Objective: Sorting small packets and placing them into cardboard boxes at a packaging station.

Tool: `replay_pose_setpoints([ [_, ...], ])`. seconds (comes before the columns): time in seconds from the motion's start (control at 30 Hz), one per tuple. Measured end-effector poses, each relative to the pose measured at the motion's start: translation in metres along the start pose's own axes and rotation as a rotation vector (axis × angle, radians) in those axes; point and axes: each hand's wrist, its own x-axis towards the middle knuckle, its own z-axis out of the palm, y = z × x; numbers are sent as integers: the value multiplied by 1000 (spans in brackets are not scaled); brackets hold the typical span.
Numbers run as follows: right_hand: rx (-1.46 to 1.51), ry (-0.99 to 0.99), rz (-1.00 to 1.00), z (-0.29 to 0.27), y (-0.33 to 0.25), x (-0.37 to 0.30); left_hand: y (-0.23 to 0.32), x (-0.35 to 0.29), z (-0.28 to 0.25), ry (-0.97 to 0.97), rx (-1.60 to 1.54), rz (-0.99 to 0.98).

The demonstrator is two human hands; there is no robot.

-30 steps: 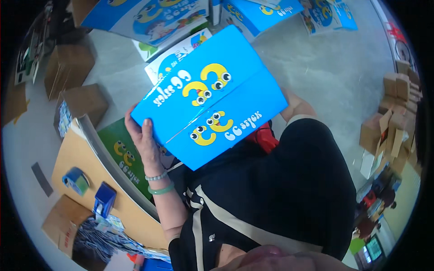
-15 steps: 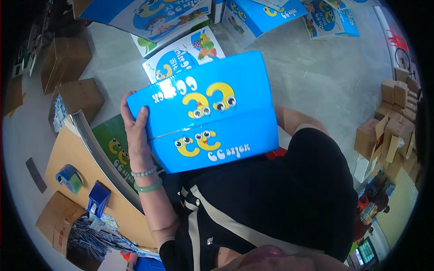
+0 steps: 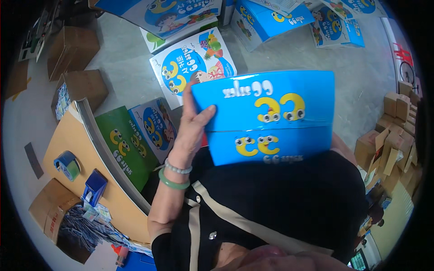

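A blue carton with yellow cartoon figures is held up in front of my body. My left hand grips its left end, the thumb on the face toward me and the fingers round the edge. A bead bracelet and a green bangle are on that wrist. My right forearm reaches behind the carton's right end, which hides the right hand and its fingers. Just beyond the carton, a white and blue printed box lies on the floor.
At left stands a wooden table with a blue tape roll and a blue tape dispenser. A green carton is beside it. Brown cartons stand at far left, more boxes at right. Printed cartons stand ahead.
The blue carton has moved right, and its tilt has levelled out. My left hand moved with it, still on the left end. More of the floor box and a box beside the green carton now show.
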Motion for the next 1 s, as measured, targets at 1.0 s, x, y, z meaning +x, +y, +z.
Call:
replay_pose_setpoints([
  [1.0, 540, 325, -283, 68, 43, 77, -41, -152, -91, 125, 778, 7],
])
